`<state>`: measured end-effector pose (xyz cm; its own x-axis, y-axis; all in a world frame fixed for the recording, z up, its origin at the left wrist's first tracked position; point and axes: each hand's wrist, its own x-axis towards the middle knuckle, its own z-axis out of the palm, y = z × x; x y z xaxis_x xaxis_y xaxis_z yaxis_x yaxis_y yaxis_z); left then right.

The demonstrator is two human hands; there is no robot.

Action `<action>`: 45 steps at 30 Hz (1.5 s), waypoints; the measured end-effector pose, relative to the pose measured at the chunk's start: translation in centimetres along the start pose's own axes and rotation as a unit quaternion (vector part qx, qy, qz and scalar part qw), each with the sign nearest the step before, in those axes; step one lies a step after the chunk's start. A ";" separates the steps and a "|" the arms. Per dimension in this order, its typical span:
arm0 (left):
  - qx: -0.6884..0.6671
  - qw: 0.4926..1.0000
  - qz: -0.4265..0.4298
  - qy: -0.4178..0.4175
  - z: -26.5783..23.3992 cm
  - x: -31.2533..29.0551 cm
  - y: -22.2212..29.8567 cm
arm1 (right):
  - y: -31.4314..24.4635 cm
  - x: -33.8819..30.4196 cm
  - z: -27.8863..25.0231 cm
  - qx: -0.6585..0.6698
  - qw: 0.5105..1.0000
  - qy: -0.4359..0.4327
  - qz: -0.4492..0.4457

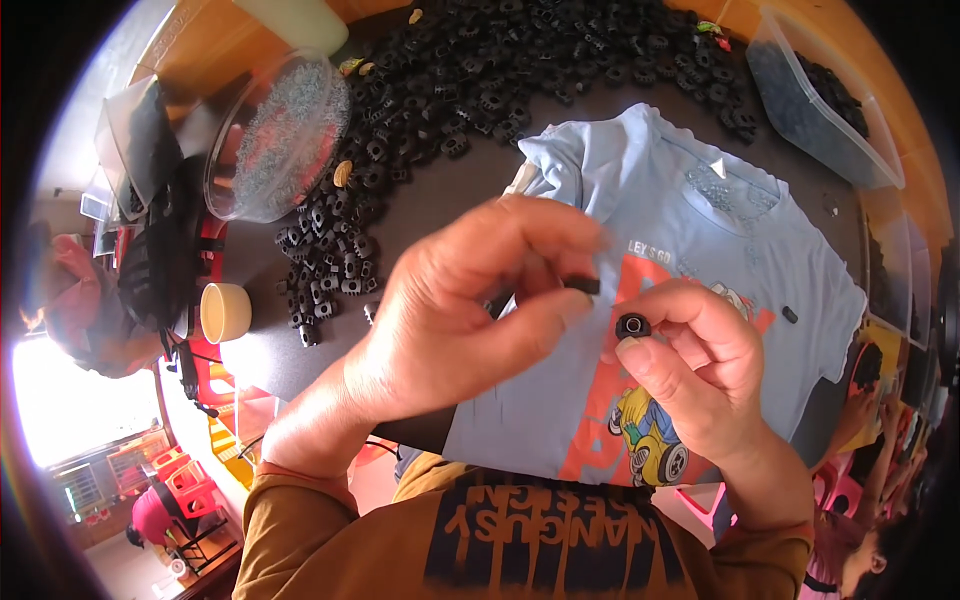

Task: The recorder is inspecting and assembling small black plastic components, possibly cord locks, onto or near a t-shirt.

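Over a light blue printed T-shirt (510,410) laid on the dark table, my two hands work close together. My left hand (460,310) is closed, pinching a small black plastic piece (582,286) between thumb and fingers; its fingertips are slightly blurred. Close to its right, my right hand (705,365) grips a small black plastic cord lock part (632,326) between thumb and forefinger. The round opening of that part faces up and shows a shiny ring inside. Another small black piece (790,314) lies on the shirt at the right.
A wide heap of black plastic parts (440,100) spreads over the table's far side. At the far left stands a round clear tub (225,185) of small silvery bits, with a cream cup (226,312) nearer. A clear bin (870,155) sits far right. People are nearby on both sides.
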<state>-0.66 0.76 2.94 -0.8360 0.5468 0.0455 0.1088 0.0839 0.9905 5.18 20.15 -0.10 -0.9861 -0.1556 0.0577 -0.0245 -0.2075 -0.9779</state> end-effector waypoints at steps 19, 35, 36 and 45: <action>-0.173 0.981 -0.085 -0.022 0.9 0.2 0.5 | 0.3 0.8 -1.0 -0.085 0.993 -0.026 -0.084; -0.184 0.972 -0.137 -0.055 0.1 0.6 -0.2 | -0.3 1.2 -1.0 -0.147 0.981 -0.058 -0.108; -0.186 0.972 -0.132 -0.056 0.1 0.6 -0.1 | -0.6 1.2 -1.0 -0.149 0.982 -0.061 -0.095; -0.050 0.995 -0.016 -0.087 0.4 0.8 -1.3 | -0.5 0.7 -0.8 -0.150 0.985 -0.045 -0.074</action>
<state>-1.23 1.45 1.61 -0.7309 0.6824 -0.0004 0.0220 0.0242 0.9995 4.32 20.95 0.27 -0.9498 -0.2338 0.2077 -0.2270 0.0585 -0.9721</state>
